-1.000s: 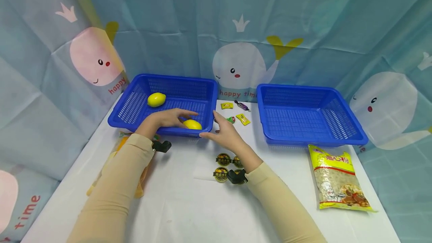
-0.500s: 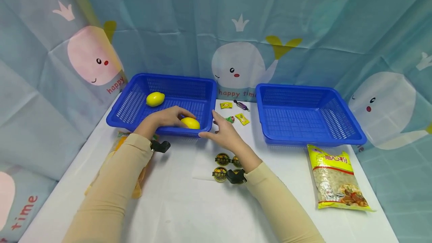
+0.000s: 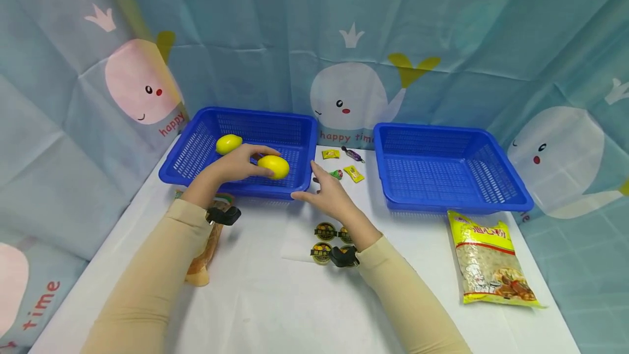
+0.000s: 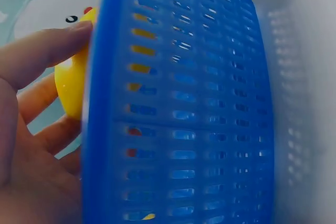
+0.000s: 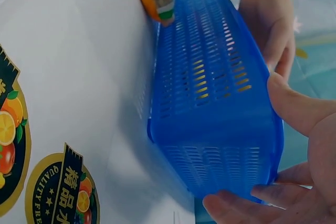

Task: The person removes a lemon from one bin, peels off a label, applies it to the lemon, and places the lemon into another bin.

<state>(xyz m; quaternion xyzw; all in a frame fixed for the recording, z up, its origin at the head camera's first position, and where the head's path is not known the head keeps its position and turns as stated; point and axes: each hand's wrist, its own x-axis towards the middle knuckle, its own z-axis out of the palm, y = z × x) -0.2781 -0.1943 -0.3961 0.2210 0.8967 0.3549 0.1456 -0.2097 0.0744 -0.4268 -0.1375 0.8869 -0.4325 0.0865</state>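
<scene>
**Left hand lifts a lemon over the blue basket**

Both hands are at the left blue basket [image 3: 196,149]. The left hand [image 3: 235,165] has its fingers and thumb curled around a yellow lemon [image 3: 273,166] and holds it just above the basket's floor, near the front right corner. From the left wrist camera, the fingers [image 4: 44,51] wrap the lemon [image 4: 71,85] right behind the basket's wall [image 4: 178,103].

The right hand [image 3: 328,196] is by the front right corner of that basket. Its fingers are spread and mostly straight, and it holds nothing. From the right wrist camera, the fingertips [image 5: 231,205] sit right at the basket's corner [image 5: 220,124], and the thumb rests by the rim.

A second lemon [image 3: 228,143] lies inside the same basket, further back and to the left, well apart from the held one.

A second blue basket [image 3: 511,193] sits to the right on the white desk [image 3: 275,310]. Between the two baskets lie a few small wrapped candies [image 3: 354,173]. Some round fruit cups [image 3: 325,231] with dark lids sit near the right wrist. A yellow bag of food [image 3: 488,258] lies in front of the right basket. An orange packet [image 3: 203,250] lies partly under the left arm. Behind everything hangs a teal cloth with whales [image 3: 351,97].
</scene>
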